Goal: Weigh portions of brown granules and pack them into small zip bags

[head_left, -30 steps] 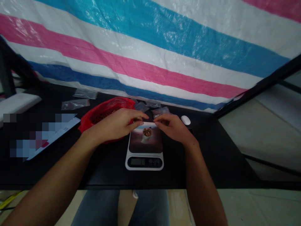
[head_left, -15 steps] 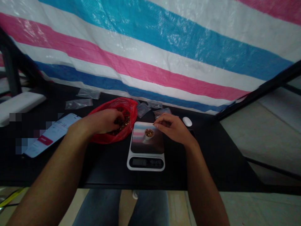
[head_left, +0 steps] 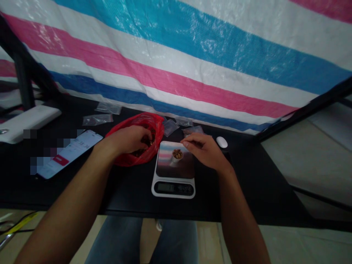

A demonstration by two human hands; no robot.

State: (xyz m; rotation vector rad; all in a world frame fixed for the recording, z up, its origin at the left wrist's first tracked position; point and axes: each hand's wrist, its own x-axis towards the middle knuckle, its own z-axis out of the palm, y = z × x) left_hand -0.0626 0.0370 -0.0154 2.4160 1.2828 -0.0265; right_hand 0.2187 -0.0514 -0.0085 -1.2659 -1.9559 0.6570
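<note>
I'm reading the left hand (head_left: pixel 128 141) first: it is curling down into the mouth of a red plastic bag (head_left: pixel 154 128), its fingers buried among small brown nuts (head_left: pixel 145 142), so I cannot tell how far open it is or whether it is gripping any. The right hand (head_left: pixel 205 149) is hovering at the far edge of a white kitchen scale (head_left: pixel 173 189), its thumb and forefinger drawn close together, and I cannot tell whether anything sits between them. On the scale's picture-printed platform, a small white cup (head_left: pixel 177 157) filled with similar nuts is standing near those fingertips. If I were steering these hands, I'd be keeping the fingers low inside the bag, lifting only a few nuts at a time and moving slowly over the cup so that none bounce off the platform. Clear plastic bags (head_left: pixel 169 127) are lying along the far edge of the black table (head_left: pixel 129 198), with a white computer mouse (head_left: pixel 221 142) to the right, a phone (head_left: pixel 70 154) to the left and a striped tarpaulin (head_left: pixel 176 66) hanging beyond. Compared with a second ago, the left hand is working in the bag instead of meeting the right hand over the scale.
</note>
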